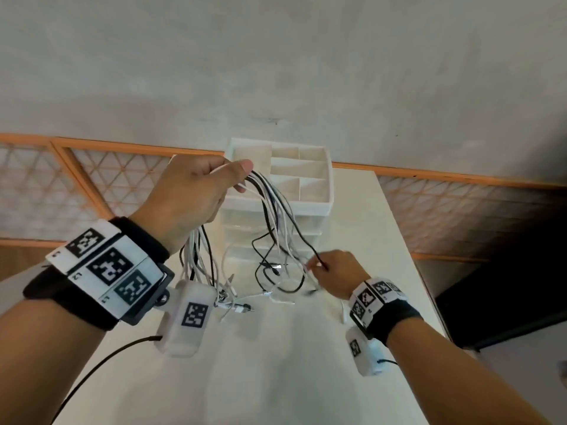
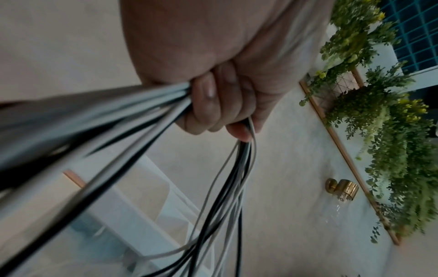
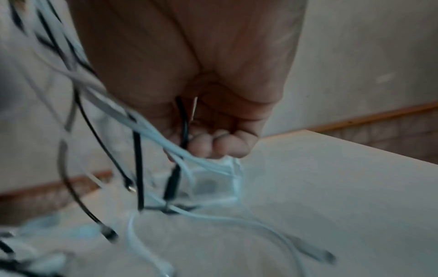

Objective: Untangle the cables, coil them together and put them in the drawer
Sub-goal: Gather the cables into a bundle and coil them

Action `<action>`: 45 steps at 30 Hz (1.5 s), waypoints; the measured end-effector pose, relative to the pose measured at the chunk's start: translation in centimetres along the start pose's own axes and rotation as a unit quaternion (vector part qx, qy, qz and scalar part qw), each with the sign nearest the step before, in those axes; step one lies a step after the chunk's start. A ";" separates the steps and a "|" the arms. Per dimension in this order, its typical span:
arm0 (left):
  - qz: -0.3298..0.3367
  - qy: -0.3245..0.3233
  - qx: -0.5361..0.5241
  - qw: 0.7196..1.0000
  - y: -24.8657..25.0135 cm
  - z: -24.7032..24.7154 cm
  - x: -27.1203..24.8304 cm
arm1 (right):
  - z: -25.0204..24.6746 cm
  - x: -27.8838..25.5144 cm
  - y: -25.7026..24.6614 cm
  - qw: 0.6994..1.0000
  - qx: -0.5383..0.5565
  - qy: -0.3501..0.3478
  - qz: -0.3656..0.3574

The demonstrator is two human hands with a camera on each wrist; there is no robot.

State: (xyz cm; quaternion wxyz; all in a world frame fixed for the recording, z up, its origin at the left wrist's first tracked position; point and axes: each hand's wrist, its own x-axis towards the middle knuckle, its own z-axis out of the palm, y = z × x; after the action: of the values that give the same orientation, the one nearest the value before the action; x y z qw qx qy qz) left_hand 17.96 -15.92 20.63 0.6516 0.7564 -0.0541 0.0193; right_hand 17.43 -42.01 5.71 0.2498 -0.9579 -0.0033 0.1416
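A bundle of black and white cables [image 1: 273, 216] hangs from my left hand [image 1: 196, 191], raised in front of the white drawer unit [image 1: 310, 207]. That hand grips the bunch in its fist; in the left wrist view the fingers [image 2: 213, 105] curl round the cables [image 2: 227, 187], which drop in loops. Lower and to the right, my right hand [image 1: 331, 271] pinches black and white strands just above the table. In the right wrist view its fingertips [image 3: 220, 144] close on the strands [image 3: 166, 142]. Loose ends and plugs [image 1: 245, 302] lie on the table between the hands.
The drawer unit stands at the back of the white table [image 1: 276, 363], its top an open tray with dividers [image 1: 299, 179]. The table's right edge [image 1: 408, 256] drops to a dark floor. A wall with an orange-framed lattice [image 1: 107, 176] runs behind.
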 end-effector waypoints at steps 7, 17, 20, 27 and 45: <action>0.010 -0.017 0.007 1.000 0.0 -1.7 0.4 | -0.9 0.2 3.2 0.983 -0.046 0.032 0.175; -0.025 -0.055 0.078 0.995 -1.5 -3.3 0.8 | -6.8 -1.3 -1.3 0.916 0.176 0.346 0.101; -0.036 -0.069 0.050 0.996 -1.5 -3.7 0.8 | -5.6 -1.3 0.2 0.955 0.052 0.210 0.201; -0.024 -0.134 0.060 0.989 -1.1 -2.7 0.5 | -5.3 -2.3 -9.0 0.960 0.215 0.135 -0.122; 0.016 -0.091 0.033 0.995 -0.1 -4.8 0.4 | -0.1 1.1 -0.1 0.994 -0.045 0.060 0.079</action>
State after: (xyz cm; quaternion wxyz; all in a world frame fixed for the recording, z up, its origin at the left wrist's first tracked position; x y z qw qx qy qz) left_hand 18.60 -11.22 21.29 0.6186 0.7749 -0.1246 -0.0373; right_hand 18.53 -41.94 5.56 0.1939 -0.9722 0.0813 0.1032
